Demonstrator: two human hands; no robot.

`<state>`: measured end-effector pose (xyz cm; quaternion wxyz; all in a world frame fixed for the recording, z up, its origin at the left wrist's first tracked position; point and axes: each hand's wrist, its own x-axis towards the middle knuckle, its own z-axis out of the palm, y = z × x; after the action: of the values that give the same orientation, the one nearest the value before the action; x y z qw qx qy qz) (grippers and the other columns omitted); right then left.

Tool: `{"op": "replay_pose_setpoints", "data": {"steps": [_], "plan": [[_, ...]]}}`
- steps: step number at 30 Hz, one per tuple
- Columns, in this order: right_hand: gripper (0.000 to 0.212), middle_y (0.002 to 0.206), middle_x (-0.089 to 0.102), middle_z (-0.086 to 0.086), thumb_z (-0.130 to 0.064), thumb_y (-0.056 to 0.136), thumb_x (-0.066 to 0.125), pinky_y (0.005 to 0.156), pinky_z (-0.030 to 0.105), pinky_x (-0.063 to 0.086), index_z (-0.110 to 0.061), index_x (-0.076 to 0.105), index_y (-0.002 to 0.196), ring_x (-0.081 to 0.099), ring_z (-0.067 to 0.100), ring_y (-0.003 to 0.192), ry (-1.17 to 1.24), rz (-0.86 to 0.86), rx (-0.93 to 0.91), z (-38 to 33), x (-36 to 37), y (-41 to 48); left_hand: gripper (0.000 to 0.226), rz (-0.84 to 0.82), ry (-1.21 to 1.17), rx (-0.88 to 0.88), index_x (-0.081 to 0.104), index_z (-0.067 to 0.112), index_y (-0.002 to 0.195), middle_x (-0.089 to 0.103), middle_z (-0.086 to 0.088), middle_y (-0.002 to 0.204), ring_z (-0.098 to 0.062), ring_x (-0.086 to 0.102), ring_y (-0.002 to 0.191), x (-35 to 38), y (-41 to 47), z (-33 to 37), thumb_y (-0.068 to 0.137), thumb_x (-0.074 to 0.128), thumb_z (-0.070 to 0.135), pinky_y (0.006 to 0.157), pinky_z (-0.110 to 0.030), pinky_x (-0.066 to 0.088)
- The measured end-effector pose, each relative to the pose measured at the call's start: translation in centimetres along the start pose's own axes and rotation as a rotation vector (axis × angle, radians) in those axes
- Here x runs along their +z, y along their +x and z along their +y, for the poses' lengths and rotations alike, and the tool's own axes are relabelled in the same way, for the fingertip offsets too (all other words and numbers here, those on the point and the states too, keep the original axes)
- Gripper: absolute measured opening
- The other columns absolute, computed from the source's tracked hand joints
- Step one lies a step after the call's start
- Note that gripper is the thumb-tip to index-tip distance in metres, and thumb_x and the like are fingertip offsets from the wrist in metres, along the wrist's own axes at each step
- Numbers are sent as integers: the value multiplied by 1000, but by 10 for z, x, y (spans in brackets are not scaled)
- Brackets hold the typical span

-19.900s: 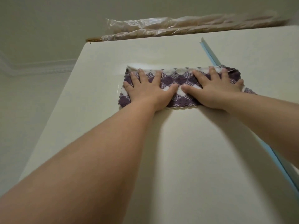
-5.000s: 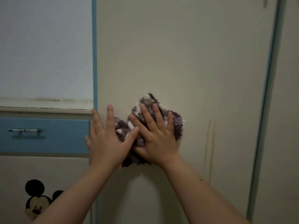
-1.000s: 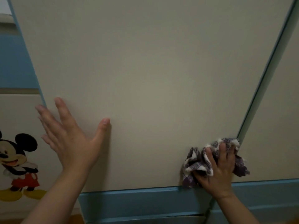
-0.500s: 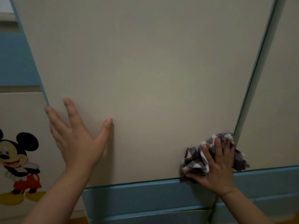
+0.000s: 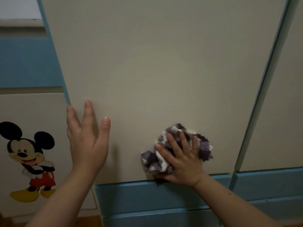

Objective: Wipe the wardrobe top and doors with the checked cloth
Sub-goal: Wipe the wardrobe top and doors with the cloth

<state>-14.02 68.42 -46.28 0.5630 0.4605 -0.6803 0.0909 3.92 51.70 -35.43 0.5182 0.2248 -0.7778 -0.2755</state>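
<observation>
A cream wardrobe door with blue edging fills most of the view. The purple and white checked cloth is bunched up against the door's lower part, just above the blue bottom rail. My right hand presses on the cloth with fingers spread. My left hand lies flat on the same door near its left edge, fingers apart, holding nothing.
A second cream door stands to the right past a blue vertical strip. On the left are a blue drawer front and a cream panel with a cartoon mouse sticker. A strip of wooden floor shows below.
My right hand has slid the cloth leftward along the door's lower part, away from the blue strip. My left hand has stayed flat near the left edge.
</observation>
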Motion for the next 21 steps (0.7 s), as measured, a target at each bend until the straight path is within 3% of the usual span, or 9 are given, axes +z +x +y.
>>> {"op": "replay_pose_setpoints", "data": {"steps": [3, 6, 9, 12, 16, 21], "plan": [[83, 159, 3, 4, -74, 74, 44, 111, 56, -3, -30, 34, 143, 4, 34, 144, 26, -13, -100, -18, 2, 17, 80, -42, -22, 34, 6, 35, 146, -6, -1, 157, -13, -2, 143, -9, -4, -7, 75, 21, 69, 110, -33, 8], [74, 158, 3, 4, -70, 80, 39, 112, 56, -3, -31, 34, 142, 5, 33, 144, 61, -42, -154, -45, 6, 34, 78, -26, -8, -3, 5, 35, 146, -4, 1, 157, -12, 0, 142, -14, -14, -13, 77, 15, 70, 114, -41, 8], [76, 157, 12, 6, -69, 79, 44, 112, 55, -5, -30, 34, 143, 5, 33, 144, 57, -56, -174, -75, 13, 50, 84, 0, -14, -54, 6, 34, 146, 2, 2, 157, -2, 2, 137, -17, -24, -22, 75, 5, 79, 115, -51, 8], [77, 154, 22, 5, -64, 78, 48, 112, 55, -5, -28, 33, 144, 7, 32, 144, 71, -46, -190, -99, 19, 63, 83, -26, -60, -72, 1, 39, 142, 5, 4, 157, 4, 3, 132, -18, -29, -30, 71, 0, 84, 115, -52, 7], [72, 153, 22, 4, -56, 84, 41, 112, 56, -1, -21, 27, 145, 8, 33, 144, 122, -41, -222, -127, 24, 77, 89, -40, -90, -104, 4, 40, 142, 6, 6, 157, 4, 5, 133, -20, -32, -36, 67, 0, 87, 116, -50, 9], [86, 151, 18, 8, -53, 72, 53, 112, 57, -10, -14, 25, 143, -9, 38, 142, 6, -84, -314, -143, 23, 92, 81, -50, -96, -107, 6, 38, 143, 7, 6, 156, 4, 5, 132, -25, -28, -36, 73, 6, 80, 115, -51, 10]]}}
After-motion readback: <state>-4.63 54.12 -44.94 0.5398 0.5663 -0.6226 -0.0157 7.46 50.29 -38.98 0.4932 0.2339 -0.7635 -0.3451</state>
